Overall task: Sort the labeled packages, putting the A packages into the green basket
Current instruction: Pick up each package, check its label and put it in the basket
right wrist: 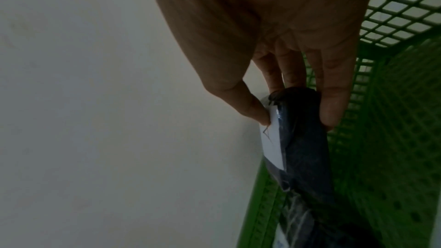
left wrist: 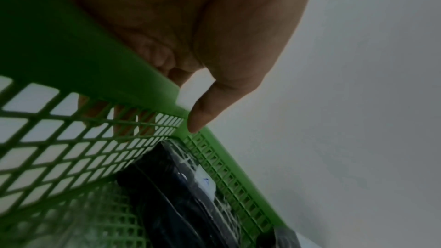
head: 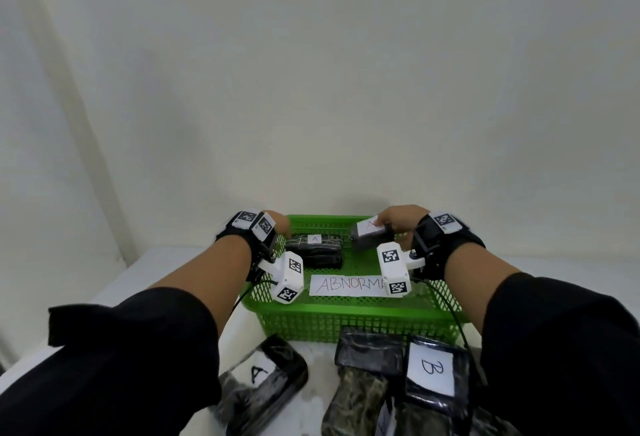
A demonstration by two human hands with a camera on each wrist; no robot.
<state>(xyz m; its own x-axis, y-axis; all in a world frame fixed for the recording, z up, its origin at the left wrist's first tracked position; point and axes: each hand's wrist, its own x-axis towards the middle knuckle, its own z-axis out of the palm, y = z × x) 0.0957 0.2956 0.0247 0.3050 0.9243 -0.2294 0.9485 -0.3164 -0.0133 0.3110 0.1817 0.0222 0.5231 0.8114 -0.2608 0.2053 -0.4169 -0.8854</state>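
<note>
Pale walls back a white table (head: 145, 273) where a person sorts dark, plastic-wrapped packages into a green basket (head: 346, 311). One A package (head: 313, 250) already lies against the basket's far wall. A second A package (head: 370, 235) hangs over the far right of the basket, not yet set down, pinched at one end between the thumb and fingers of the right hand (head: 401, 221). The left hand (head: 277, 222) curls over the basket's far left rim, fingers outside the mesh and thumb on the rim, apparently steadying it.

By this showing the job is roughly half done. A third A package (head: 263, 383) waits on the table just in front of the basket. Beside it sit a B package (head: 433, 371), which should stay out, and at least two other dark packages (head: 360, 376) whose labels are hidden or face away; those need checking.

A white strip reading ABNORMA (head: 346, 285), its end hidden behind a wrist camera, lies in the basket's near half. Nothing blocks the drop except the package already inside, which leaves the right side free.
</note>
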